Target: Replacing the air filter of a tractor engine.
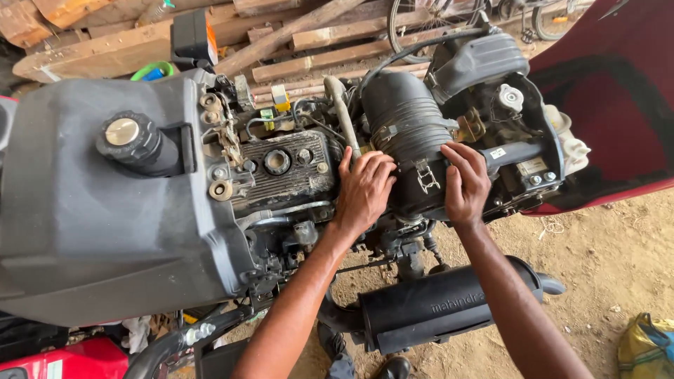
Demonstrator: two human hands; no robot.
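A black ribbed cylindrical air cleaner housing (406, 116) sits on top of an exposed tractor engine, with a metal clip (426, 175) on its front. My left hand (365, 188) lies flat against the housing's left side, fingers spread. On the right side rests my right hand (465, 182), fingers pointing up beside the clip. Neither hand holds a loose object. Left of my hands is the ribbed metal valve cover (284, 168). The lower part of the housing is hidden behind my hands.
A large grey fuel tank (84, 224) with a black cap (126, 137) fills the left. A black muffler (435, 309) lies below my forearms. The raised red hood (618, 91) stands at right. Wooden planks (316, 35) lie beyond, dirt floor and a yellow bag (646, 347) at lower right.
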